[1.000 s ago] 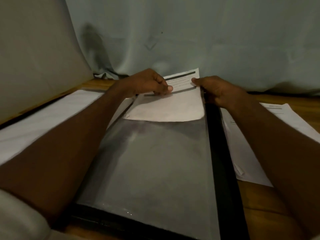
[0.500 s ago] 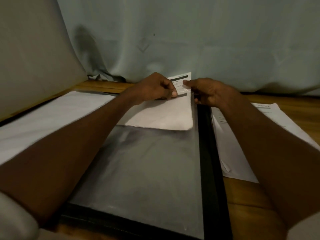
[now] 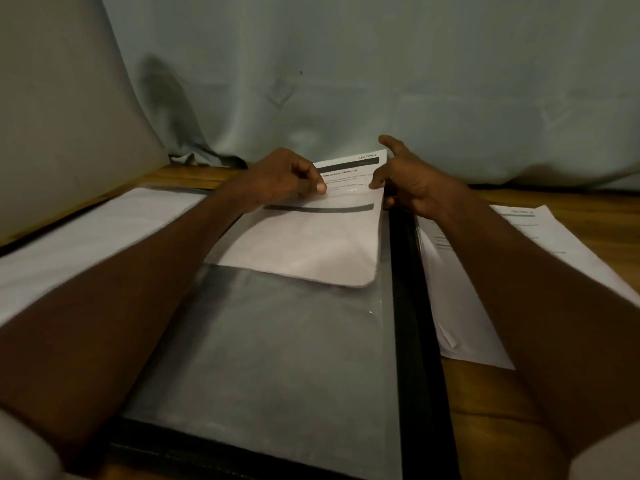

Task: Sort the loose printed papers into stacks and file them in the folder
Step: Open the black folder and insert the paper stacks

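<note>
The left hand (image 3: pixel 284 180) reaches forward with fingers curled, pinching the top of the clear sleeve (image 3: pixel 263 358) over the printed sheet (image 3: pixel 311 247), which sits half inside it on the open black folder (image 3: pixel 407 306). The right hand (image 3: pixel 412 183) hovers at the sheet's right corner, fingers spread and holding nothing. Paper stacks flank the folder: left stack (image 3: pixel 86 237), right stack (image 3: pixel 460 306). A curtain (image 3: pixel 381 81) hangs close behind.

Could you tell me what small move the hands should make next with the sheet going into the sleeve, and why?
Probably slide the printed sheet further down into the clear sleeve. Its lower edge sits only partway in, and its header still sticks out at the top. The left hand pinches the sleeve's mouth, while the right hand has fingers spread near the sheet's right edge, well placed to push it.
</note>
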`<state>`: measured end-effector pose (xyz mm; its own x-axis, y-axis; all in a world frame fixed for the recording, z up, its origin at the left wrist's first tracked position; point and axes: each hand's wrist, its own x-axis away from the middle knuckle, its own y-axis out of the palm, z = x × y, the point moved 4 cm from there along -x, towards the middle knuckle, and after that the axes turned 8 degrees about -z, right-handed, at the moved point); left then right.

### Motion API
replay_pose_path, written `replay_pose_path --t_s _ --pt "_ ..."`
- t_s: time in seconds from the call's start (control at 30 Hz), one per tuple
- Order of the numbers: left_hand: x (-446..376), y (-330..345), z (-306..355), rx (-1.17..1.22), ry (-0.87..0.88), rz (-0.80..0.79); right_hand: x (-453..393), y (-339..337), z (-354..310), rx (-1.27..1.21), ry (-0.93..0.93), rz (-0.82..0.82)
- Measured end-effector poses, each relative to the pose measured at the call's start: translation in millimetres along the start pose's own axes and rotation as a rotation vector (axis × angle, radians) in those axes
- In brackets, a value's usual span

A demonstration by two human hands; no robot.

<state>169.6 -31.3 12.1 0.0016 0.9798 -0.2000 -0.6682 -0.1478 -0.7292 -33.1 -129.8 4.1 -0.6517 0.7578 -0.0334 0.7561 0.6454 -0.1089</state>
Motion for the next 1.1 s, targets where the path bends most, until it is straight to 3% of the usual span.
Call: replay_pose_path --t_s 0.13,0.37,0.57,0.73,0.97,1.1 --pt "-2.3 1.5 0.7 -0.008 -0.005 0.021 1.8 2.4 -2.3 0.080 0.055 -0.074" --pt "0.2 2.0 4.0 0.031 0.023 0.001 -3.5 1.7 2.4 0.067 0.034 0.092" --pt "-0.5 0.9 0.2 0.067 0.020 0.032 -1.6 1.2 1.1 -0.006 0.058 -0.043" --pt "-0.9 1.9 1.8 0.037 0.003 0.028 3.7 1.5 0.7 0.181 0.085 -0.093" --pt "-1.8 1.5 0.1 0.051 0.020 0.045 8.5 0.0 -2.9 0.345 0.100 0.033" --pt "-1.5 1.4 -1.9 0.049 0.011 0.001 8.2 0.6 -2.7 0.390 0.074 -0.029"
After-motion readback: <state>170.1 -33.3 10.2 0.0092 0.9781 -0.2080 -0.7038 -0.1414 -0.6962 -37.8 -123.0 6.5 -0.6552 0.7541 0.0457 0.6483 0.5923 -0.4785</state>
